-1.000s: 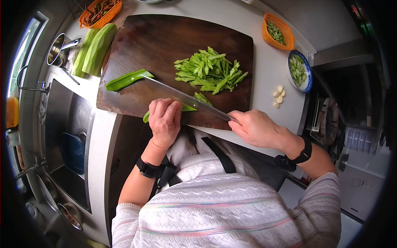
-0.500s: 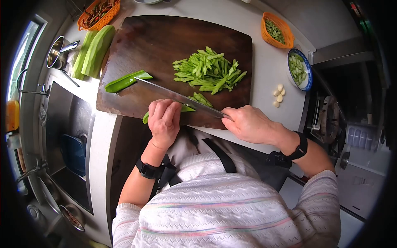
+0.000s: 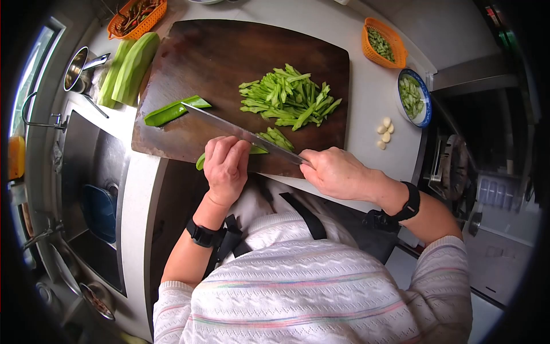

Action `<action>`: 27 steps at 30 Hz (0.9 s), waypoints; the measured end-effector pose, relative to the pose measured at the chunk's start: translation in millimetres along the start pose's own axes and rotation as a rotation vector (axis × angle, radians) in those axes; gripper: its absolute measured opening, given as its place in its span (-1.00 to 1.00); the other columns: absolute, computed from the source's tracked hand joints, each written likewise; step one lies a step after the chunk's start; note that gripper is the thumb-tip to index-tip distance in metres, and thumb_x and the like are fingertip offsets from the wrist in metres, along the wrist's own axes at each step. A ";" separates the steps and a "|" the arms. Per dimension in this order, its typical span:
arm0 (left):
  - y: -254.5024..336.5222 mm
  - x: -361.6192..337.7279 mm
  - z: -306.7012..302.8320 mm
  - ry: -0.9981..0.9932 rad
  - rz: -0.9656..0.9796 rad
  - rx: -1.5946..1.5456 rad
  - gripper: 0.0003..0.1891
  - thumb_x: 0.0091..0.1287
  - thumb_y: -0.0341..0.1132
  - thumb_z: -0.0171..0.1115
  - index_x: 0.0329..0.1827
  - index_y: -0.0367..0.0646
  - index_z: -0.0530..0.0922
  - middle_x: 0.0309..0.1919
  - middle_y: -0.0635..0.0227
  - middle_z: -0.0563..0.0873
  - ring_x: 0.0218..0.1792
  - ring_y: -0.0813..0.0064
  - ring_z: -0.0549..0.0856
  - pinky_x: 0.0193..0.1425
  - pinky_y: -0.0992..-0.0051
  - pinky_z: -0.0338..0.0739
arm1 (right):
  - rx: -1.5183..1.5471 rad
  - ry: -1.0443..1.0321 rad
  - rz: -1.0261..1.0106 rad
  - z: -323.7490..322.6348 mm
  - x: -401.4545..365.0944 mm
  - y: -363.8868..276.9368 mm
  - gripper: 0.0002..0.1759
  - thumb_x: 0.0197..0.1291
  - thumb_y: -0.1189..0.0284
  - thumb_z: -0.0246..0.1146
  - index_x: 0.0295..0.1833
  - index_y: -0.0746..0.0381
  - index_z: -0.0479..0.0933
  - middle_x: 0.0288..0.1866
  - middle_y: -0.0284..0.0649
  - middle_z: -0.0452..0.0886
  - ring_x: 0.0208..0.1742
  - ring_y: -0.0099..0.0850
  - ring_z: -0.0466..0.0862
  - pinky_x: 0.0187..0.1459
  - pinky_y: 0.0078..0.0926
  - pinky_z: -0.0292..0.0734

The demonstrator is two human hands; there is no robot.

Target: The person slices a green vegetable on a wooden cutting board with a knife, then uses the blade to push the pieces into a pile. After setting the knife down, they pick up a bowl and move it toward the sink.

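Note:
In the head view my right hand (image 3: 338, 175) is wrapped round the handle of a kitchen knife (image 3: 246, 135), whose long blade slants across the board toward the upper left. My left hand (image 3: 226, 166) presses its bent fingers onto a long green pepper piece (image 3: 258, 150) beside the blade; the fingers cover most of it. Freshly cut strips (image 3: 276, 138) lie against the far side of the blade. A large pile of green strips (image 3: 292, 97) sits farther up the dark wooden cutting board (image 3: 212, 57). Near the blade's tip rests another glossy green pepper piece (image 3: 172, 112).
Left of the board lie peeled pale-green gourds (image 3: 134, 71), a metal pan (image 3: 77, 69) and a sink (image 3: 103, 149). An orange basket (image 3: 146, 23) holds dried-looking peppers. On the right are garlic cloves (image 3: 385, 131), a blue-rimmed bowl (image 3: 425, 114) and another orange basket (image 3: 368, 49).
My right hand and the knife have shifted slightly to the left. The cut strips beside the blade have moved a little to the left too. My left hand stays on the pepper.

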State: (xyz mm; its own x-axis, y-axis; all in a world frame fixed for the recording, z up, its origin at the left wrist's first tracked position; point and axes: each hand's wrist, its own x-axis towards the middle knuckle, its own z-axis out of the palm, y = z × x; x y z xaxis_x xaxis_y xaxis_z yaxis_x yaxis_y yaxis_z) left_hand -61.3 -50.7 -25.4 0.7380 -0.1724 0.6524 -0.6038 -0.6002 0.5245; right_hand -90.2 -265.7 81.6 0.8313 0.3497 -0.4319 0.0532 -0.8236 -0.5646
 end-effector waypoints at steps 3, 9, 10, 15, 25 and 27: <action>1.2 3.1 -3.6 -0.038 0.000 -0.023 -0.78 0.01 -0.57 0.40 -0.28 -0.15 0.63 -0.30 0.33 0.62 -0.21 0.24 0.61 -0.15 0.36 0.52 | -0.007 0.042 -0.010 3.2 -1.8 0.2 -0.78 0.33 0.37 0.09 -0.22 0.35 0.48 -0.53 0.06 0.57 -0.42 0.09 0.61 -0.36 -0.05 0.50; -0.4 1.4 -16.8 -0.066 -0.048 0.093 -0.77 0.01 -0.52 0.43 -0.26 -0.07 0.67 -0.31 0.37 0.60 -0.22 0.27 0.58 -0.08 0.34 0.46 | -0.084 0.285 -0.220 14.0 -5.1 4.2 -0.81 0.33 0.41 0.08 -0.06 0.30 0.36 -0.53 0.01 0.59 -0.37 0.05 0.66 -0.30 -0.02 0.55; -1.7 -0.1 -14.5 -0.059 -0.058 0.062 -0.77 0.01 -0.53 0.43 -0.27 -0.08 0.67 -0.32 0.37 0.60 -0.23 0.28 0.57 -0.12 0.36 0.47 | -0.081 0.283 -0.217 14.2 -5.1 5.0 -0.81 0.33 0.41 0.08 -0.06 0.30 0.36 -0.53 0.01 0.59 -0.37 0.05 0.66 -0.30 -0.02 0.55; -3.1 -1.1 -12.9 -0.054 -0.051 0.053 -0.78 0.02 -0.56 0.43 -0.27 -0.08 0.68 -0.34 0.36 0.59 -0.28 0.29 0.56 -0.23 0.40 0.49 | -0.159 0.172 -0.112 1.6 -9.2 3.2 -0.84 0.33 0.45 0.08 -0.23 0.28 0.26 -0.58 -0.05 0.57 -0.47 0.00 0.64 -0.42 -0.07 0.53; -2.7 -1.3 -10.1 -0.037 -0.036 0.061 -0.76 0.01 -0.56 0.44 -0.27 -0.08 0.69 -0.35 0.36 0.59 -0.29 0.30 0.56 -0.23 0.40 0.49 | -0.154 0.171 -0.150 -0.4 -26.5 2.0 -0.86 0.33 0.47 0.11 -0.14 0.28 0.29 -0.52 -0.04 0.57 -0.43 0.00 0.62 -0.44 -0.09 0.49; -2.7 -1.6 -10.2 -0.039 -0.042 0.066 -0.76 0.01 -0.56 0.44 -0.26 -0.08 0.69 -0.35 0.36 0.60 -0.29 0.29 0.56 -0.22 0.40 0.49 | -0.195 0.175 -0.152 -0.2 -26.8 0.0 -0.87 0.31 0.49 0.12 -0.14 0.28 0.31 -0.51 -0.05 0.57 -0.43 -0.01 0.63 -0.44 -0.10 0.50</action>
State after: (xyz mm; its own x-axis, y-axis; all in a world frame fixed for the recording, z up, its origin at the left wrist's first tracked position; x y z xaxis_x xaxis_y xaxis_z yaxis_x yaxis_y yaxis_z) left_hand -64.0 -40.8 -22.3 0.7744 -0.1752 0.6080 -0.5517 -0.6575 0.5132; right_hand -112.3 -275.1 93.3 0.8875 0.4074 -0.2154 0.2755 -0.8436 -0.4609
